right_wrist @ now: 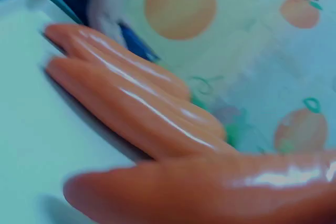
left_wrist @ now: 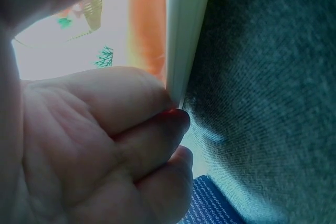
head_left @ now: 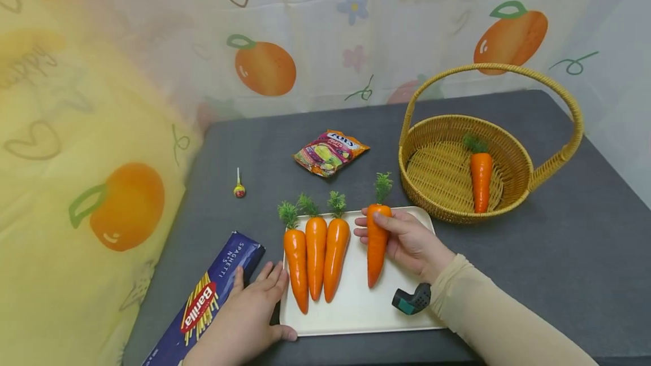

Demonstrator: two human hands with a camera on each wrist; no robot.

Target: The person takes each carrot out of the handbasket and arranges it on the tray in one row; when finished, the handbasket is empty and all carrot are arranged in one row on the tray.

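My right hand (head_left: pixel 414 244) grips an orange carrot (head_left: pixel 377 244) with a leafy green top, thumb across its front, above the right half of a white tray (head_left: pixel 356 318). The right wrist view has the same carrot (right_wrist: pixel 210 192) large in the foreground, the hand itself out of sight. Three more carrots (head_left: pixel 316 258) lie side by side on the tray's left half. At the tray's left side rests my left hand (head_left: pixel 251 312), fingers extended and loosely bent; up close, its fingers (left_wrist: pixel 131 95) touch the tray's rim (left_wrist: pixel 184 35). Another carrot (head_left: pixel 481 179) lies in the wicker basket (head_left: pixel 429 174).
The basket, with a tall arched handle (head_left: pixel 572 112), stands behind and right of the tray. A blue spaghetti box (head_left: pixel 203 304) lies partly beneath the left forearm. Farther back are a candy bag (head_left: pixel 330 153) and a lollipop (head_left: pixel 239 190). A fruit-patterned curtain (head_left: pixel 315 27) borders the table.
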